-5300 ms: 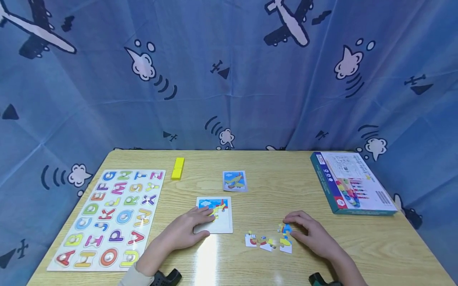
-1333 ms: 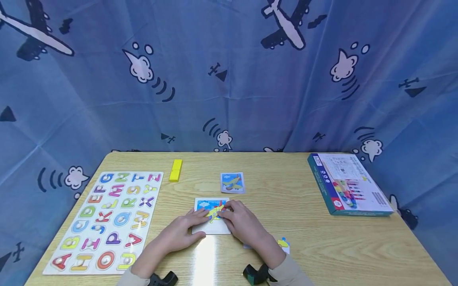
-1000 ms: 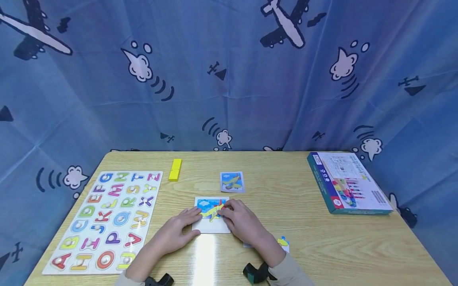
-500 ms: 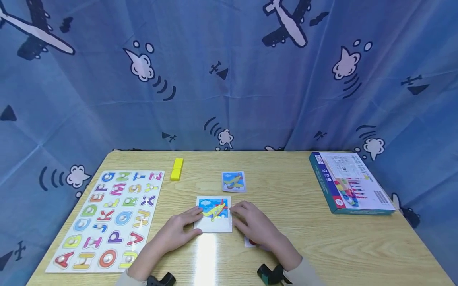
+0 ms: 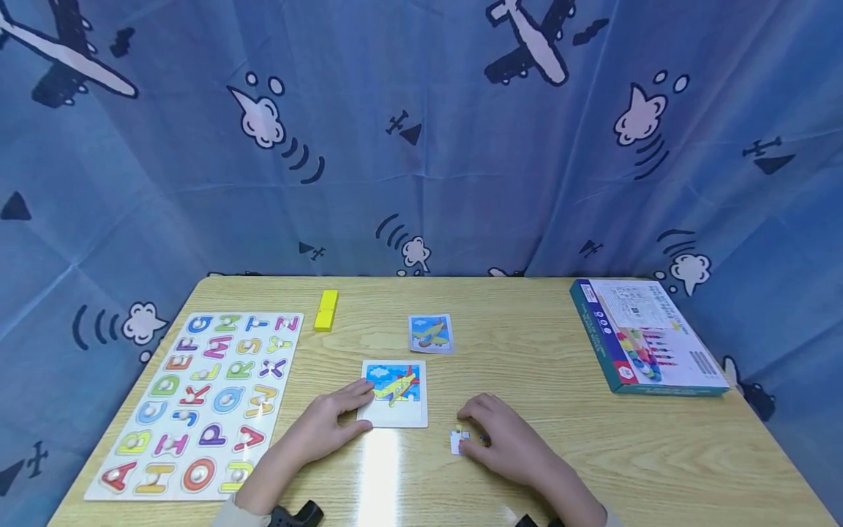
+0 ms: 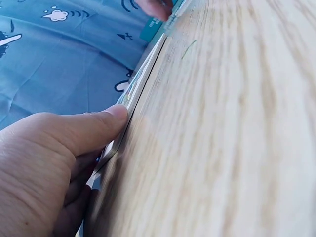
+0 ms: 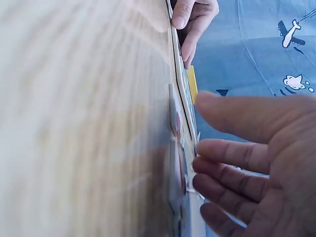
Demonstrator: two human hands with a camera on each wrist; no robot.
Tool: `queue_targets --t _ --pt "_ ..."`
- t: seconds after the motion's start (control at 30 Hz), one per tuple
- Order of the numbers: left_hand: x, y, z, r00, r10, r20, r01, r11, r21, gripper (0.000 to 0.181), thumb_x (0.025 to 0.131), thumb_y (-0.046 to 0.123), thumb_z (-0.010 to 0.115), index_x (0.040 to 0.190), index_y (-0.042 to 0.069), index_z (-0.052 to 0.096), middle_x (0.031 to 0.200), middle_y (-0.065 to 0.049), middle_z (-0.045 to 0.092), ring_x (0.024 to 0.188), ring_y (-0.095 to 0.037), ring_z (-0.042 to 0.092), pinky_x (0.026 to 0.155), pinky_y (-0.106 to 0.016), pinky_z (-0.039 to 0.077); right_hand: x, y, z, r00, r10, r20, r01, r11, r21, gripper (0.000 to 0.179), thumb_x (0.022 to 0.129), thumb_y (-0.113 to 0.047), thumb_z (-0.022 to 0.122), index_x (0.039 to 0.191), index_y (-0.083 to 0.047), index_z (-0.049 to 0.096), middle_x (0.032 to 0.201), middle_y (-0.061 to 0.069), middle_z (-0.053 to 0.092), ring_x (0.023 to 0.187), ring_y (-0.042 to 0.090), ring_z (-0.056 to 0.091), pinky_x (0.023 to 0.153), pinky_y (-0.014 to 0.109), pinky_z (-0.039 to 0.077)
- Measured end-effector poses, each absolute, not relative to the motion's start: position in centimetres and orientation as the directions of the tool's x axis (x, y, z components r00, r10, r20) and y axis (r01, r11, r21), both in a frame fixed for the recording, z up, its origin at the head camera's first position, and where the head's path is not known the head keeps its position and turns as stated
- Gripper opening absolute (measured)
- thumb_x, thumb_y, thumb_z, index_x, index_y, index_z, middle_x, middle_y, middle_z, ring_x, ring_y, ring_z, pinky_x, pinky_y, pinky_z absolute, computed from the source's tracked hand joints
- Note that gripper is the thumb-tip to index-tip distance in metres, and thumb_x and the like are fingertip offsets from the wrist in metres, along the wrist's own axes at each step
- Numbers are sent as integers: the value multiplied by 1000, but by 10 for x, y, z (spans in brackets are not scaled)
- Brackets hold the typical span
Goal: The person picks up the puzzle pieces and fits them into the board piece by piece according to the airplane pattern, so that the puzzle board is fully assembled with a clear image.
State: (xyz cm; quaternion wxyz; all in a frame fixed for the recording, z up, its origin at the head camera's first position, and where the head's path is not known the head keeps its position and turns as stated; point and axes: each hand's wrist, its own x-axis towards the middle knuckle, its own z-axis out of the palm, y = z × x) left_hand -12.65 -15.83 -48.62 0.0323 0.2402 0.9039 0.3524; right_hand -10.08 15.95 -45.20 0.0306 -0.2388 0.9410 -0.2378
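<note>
A small puzzle board lies at the middle of the table, its upper part filled with a yellow plane on blue sky and its lower strip white. My left hand rests on its left side, fingertips on the left edge and thumb at the near corner. To the right of the board, my right hand hovers low over loose puzzle pieces, partly hiding them. In the right wrist view its fingers are loosely bent and spread beside the flat pieces, with nothing between them.
Behind the board lies a picture card of the same plane. A yellow block stands at the back left. The letter board covers the left side, and a flat box lies at the right.
The board's plane picture has gained pieces on its right. My right hand has moved from the board back right to the loose pieces. My left fingers have drawn left to the edge.
</note>
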Motion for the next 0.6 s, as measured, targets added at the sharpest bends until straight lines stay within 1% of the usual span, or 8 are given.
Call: queue_targets --t 0.1,0.2,0.4,0.5,0.6 --pt "-126 -158 -486 -883 455 110 408 632 658 50 86 34 69 128 8 61 141 -3 50 134 -20 43 109 -42 39 -97 163 -453 -882 -467 63 -445 780 -439 33 76 -32 78 101 -15 66 106 -8 59 102 11 55 93 36 51" --pt "-127 -158 -485 -885 453 108 404 630 663 50 85 33 69 128 8 61 141 -3 51 134 -20 43 109 -43 38 -95 164 -454 -882 -466 66 -445 780 -440 30 73 -28 80 96 -16 65 104 -10 58 99 9 53 91 36 51" --pt "-127 -158 -486 -884 457 103 403 629 665 49 86 33 69 128 8 61 141 -3 51 134 -20 43 109 -43 38 -96 166 -461 -877 -468 112 -460 748 -478 19 78 -23 77 91 -20 64 100 -13 57 95 5 50 83 28 51" --pt "-127 -158 -485 -883 458 102 403 628 666 49 86 32 69 128 8 61 141 -3 51 134 -20 43 109 -43 38 -98 167 -464 -874 -470 122 -464 732 -499 17 79 -23 76 90 -21 63 99 -14 57 93 4 49 80 26 50" --pt "-127 -159 -485 -883 457 103 402 627 667 49 86 32 69 128 8 61 141 -3 50 134 -20 43 110 -43 38 -99 167 -465 -873 -471 128 -466 727 -505 16 80 -24 75 89 -22 63 99 -14 57 92 2 49 81 26 51"
